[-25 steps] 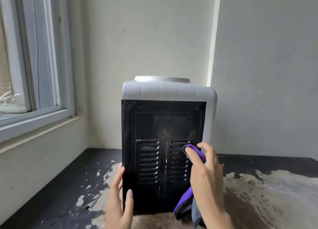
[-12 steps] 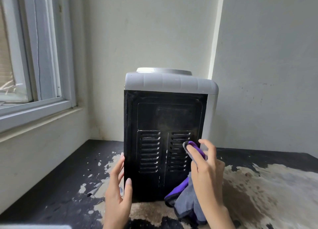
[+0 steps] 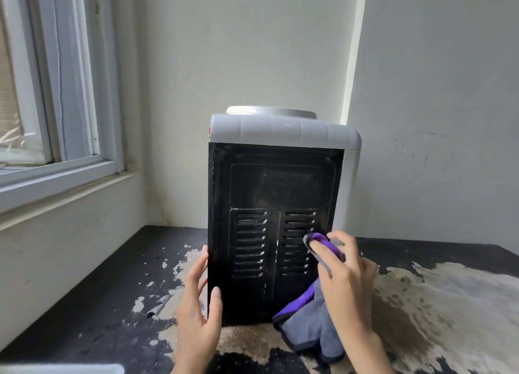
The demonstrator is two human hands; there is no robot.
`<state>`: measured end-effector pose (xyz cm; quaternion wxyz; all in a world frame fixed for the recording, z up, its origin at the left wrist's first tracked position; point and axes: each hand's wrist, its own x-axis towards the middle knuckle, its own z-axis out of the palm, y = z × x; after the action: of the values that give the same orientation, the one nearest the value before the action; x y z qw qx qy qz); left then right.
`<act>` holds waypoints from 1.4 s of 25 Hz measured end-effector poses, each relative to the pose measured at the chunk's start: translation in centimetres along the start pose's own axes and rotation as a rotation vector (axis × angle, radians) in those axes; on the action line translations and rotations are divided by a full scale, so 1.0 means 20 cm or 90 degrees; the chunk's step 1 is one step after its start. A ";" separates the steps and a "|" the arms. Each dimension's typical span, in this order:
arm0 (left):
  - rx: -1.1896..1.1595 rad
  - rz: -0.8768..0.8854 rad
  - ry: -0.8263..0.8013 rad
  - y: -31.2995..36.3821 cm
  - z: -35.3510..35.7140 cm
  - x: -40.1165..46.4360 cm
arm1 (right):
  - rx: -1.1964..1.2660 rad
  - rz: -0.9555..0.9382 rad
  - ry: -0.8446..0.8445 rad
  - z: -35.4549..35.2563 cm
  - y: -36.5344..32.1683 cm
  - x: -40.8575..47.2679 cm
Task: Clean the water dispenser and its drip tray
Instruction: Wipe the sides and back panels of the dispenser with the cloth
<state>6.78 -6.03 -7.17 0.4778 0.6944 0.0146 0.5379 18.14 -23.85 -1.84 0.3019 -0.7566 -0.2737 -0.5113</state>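
Table (image 3: 84, 303): black, coating flaked to pale patches, set in a room corner. Window (image 3: 56, 93) at 9 o'clock, plain walls behind. Water dispenser (image 3: 275, 191): centre, black vented back toward me. My left hand (image 3: 196, 312), fingers straight, braces its lower left edge. My right hand (image 3: 345, 275) pinches a purple-grey cloth (image 3: 309, 326) against the right vents.

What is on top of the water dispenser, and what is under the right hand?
On the water dispenser sits only its round grey collar, with no bottle. The right hand presses a purple-and-grey cloth against the vent slots; those beneath it are covered.
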 end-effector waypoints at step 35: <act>0.030 -0.022 0.006 -0.01 0.01 0.02 | 0.075 0.070 0.011 0.13 -0.08 -0.13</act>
<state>7.15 -5.89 -7.02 0.4703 0.7027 0.0412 0.5323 17.65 -21.19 -4.76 0.3757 -0.7472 -0.2588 -0.4833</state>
